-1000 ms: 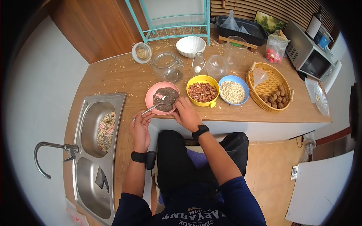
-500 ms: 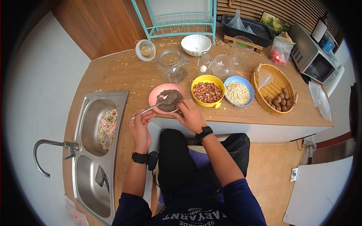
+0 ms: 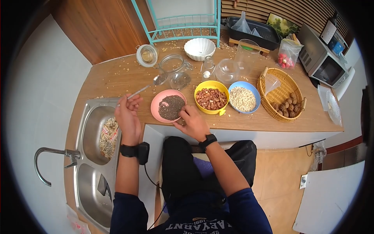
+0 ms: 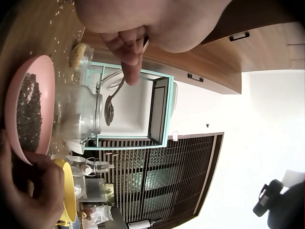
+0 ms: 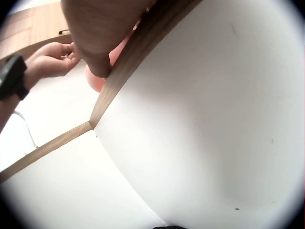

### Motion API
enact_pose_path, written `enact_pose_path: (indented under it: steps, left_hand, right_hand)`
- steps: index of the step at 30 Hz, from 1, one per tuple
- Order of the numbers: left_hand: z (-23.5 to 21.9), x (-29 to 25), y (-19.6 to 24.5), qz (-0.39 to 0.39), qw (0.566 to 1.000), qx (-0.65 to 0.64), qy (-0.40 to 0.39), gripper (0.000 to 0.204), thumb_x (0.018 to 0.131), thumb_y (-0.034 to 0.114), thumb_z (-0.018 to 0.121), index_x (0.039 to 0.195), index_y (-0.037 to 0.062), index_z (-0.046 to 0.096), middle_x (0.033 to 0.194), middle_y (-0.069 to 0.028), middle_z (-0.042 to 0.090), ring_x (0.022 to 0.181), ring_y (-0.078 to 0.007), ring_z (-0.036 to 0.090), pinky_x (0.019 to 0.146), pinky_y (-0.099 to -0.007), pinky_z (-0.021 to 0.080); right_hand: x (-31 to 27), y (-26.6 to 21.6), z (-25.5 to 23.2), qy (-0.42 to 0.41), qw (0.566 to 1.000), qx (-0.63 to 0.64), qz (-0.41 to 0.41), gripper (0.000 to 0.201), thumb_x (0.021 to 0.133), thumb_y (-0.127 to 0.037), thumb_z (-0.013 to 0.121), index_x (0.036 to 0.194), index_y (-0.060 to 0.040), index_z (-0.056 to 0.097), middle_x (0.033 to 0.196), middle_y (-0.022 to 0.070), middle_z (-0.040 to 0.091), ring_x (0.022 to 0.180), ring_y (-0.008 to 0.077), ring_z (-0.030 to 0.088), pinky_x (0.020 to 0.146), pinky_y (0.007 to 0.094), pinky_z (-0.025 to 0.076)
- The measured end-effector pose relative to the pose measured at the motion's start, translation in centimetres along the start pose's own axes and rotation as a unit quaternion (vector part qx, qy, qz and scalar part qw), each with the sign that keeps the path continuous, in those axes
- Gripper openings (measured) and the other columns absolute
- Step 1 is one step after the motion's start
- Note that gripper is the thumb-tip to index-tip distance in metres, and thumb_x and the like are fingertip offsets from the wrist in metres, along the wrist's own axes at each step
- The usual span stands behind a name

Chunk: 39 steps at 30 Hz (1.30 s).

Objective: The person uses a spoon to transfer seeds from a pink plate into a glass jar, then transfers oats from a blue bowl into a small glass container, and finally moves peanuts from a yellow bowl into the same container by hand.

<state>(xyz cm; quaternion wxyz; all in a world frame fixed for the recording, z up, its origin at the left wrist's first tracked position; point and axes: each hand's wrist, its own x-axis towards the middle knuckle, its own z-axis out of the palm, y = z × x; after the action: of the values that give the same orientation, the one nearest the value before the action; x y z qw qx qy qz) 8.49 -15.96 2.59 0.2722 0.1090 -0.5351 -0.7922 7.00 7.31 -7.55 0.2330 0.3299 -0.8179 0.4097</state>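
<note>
My left hand pinches the handle of a metal spoon, raised left of the pink bowl. The spoon's head carries dark seeds and is close to the open glass jar; in the left wrist view the spoon overlaps the jar's mouth. Small dark seeds fill much of the pink bowl, and some lie in the jar. With thumb and fingers, my right hand grips the bowl's near right rim. In the right wrist view that hand hides most of the bowl.
Right of the pink bowl stand a yellow bowl of nuts, a blue bowl of flakes and a wicker basket with walnuts. Behind are a white bowl and small glass bottle. A double sink lies left.
My left hand has lifted the spoon out of the pink bowl and moved it left and up toward the glass jar. My right hand keeps its grip on the bowl's rim.
</note>
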Motion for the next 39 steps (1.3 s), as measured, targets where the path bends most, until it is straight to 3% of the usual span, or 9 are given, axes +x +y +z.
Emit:
enact_pose_path:
  steps: [7,10,12,15,22,24,28,30,39]
  left_hand:
    - [5.0,4.5,0.5,0.047,0.996,0.039,-0.060,0.028,0.111,0.022,0.051,0.118,-0.0024,0.062,0.104,-0.0178,0.075,0.094,-0.0230,0.075,0.079,-0.0274,0.051]
    - [6.4,4.8,-0.3,0.122,0.973,0.155,-0.121,0.029,0.112,0.022,0.053,0.120,-0.0035,0.063,0.103,-0.0173,0.075,0.095,-0.0214,0.075,0.079,-0.0282,0.054]
    - [6.6,3.5,-0.4,0.232,0.917,0.285,-0.154,0.029,0.112,0.021,0.054,0.119,-0.0045,0.065,0.102,-0.0166,0.074,0.093,-0.0194,0.075,0.080,-0.0296,0.056]
    - [5.6,2.6,-0.3,0.272,0.896,0.307,-0.170,0.031,0.113,0.023,0.051,0.120,-0.0041,0.065,0.103,-0.0153,0.074,0.093,-0.0191,0.074,0.080,-0.0314,0.056]
    - [1.0,2.3,4.3,0.171,0.959,0.174,-0.144,0.024,0.110,0.016,0.055,0.111,-0.0051,0.066,0.088,-0.0145,0.074,0.075,-0.0177,0.071,0.075,-0.0303,0.056]
    - [0.3,2.8,5.6,0.159,0.941,0.210,-0.213,0.022,0.109,0.014,0.057,0.105,-0.0051,0.066,0.081,-0.0127,0.072,0.067,-0.0167,0.068,0.069,-0.0293,0.055]
    - [0.3,3.4,6.0,0.112,0.917,0.275,-0.267,0.022,0.108,0.013,0.058,0.099,-0.0053,0.067,0.080,-0.0118,0.072,0.066,-0.0158,0.067,0.065,-0.0293,0.054]
    - [0.5,3.9,5.6,0.146,0.861,0.368,-0.318,0.022,0.107,0.012,0.058,0.098,-0.0056,0.068,0.078,-0.0115,0.072,0.067,-0.0164,0.068,0.063,-0.0294,0.052]
    - [1.4,3.3,4.7,0.209,0.830,0.402,-0.327,0.016,0.104,0.006,0.061,0.100,-0.0073,0.067,0.080,-0.0135,0.072,0.070,-0.0177,0.068,0.067,-0.0308,0.054]
  right_hand:
    - [0.1,0.0,-0.1,-0.003,1.000,0.004,0.006,0.031,0.080,-0.021,0.083,0.097,-0.0049,0.063,0.109,0.0116,0.059,0.101,0.0325,0.062,0.085,0.0435,0.055]
    - [0.1,0.0,-0.2,-0.005,1.000,0.007,0.009,0.031,0.079,-0.020,0.083,0.097,-0.0042,0.063,0.110,0.0124,0.059,0.102,0.0327,0.062,0.086,0.0435,0.055]
    - [0.2,0.0,-0.3,-0.002,1.000,0.007,0.011,0.031,0.079,-0.020,0.083,0.097,-0.0038,0.063,0.110,0.0130,0.059,0.102,0.0327,0.061,0.087,0.0434,0.054]
    - [0.3,-0.2,-0.7,-0.020,1.000,0.009,0.012,0.031,0.081,-0.018,0.082,0.101,-0.0017,0.065,0.112,0.0133,0.059,0.104,0.0323,0.059,0.090,0.0424,0.053]
    - [0.4,-0.4,-1.1,-0.036,0.999,0.010,0.013,0.027,0.081,-0.012,0.081,0.101,-0.0015,0.065,0.112,0.0120,0.060,0.103,0.0313,0.059,0.090,0.0413,0.053]
    - [0.5,-0.4,-1.2,-0.034,0.999,0.001,0.009,0.026,0.082,-0.011,0.080,0.101,-0.0020,0.066,0.113,0.0113,0.061,0.102,0.0302,0.060,0.090,0.0402,0.053]
    - [0.2,-0.3,-0.9,-0.044,0.999,-0.028,0.000,0.025,0.082,-0.008,0.079,0.102,-0.0032,0.066,0.114,0.0103,0.062,0.101,0.0302,0.060,0.089,0.0399,0.054]
    - [0.2,-0.5,-1.0,-0.028,0.999,-0.042,-0.002,0.025,0.081,-0.005,0.078,0.103,-0.0037,0.067,0.115,0.0099,0.063,0.102,0.0304,0.061,0.089,0.0396,0.054]
    - [-0.5,-0.6,-0.7,-0.009,0.996,-0.092,-0.019,0.026,0.076,0.000,0.074,0.101,-0.0040,0.069,0.115,0.0097,0.063,0.106,0.0293,0.061,0.090,0.0389,0.054]
